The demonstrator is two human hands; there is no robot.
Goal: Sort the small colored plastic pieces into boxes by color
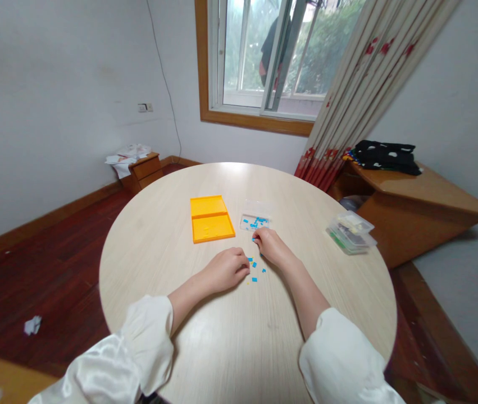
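Looks from the person's head, forward and down over the round table (230, 342); faces the left hand (227, 269) and right hand (271, 246) from quite near, and reaches to the far window (236, 62).

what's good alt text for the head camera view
A person's right hand pinches a blue piece near a clear box of blue pieces on a round table; the left hand is near scattered blue and yellow pieces. A yellow case lies open at left, clear containers at right.
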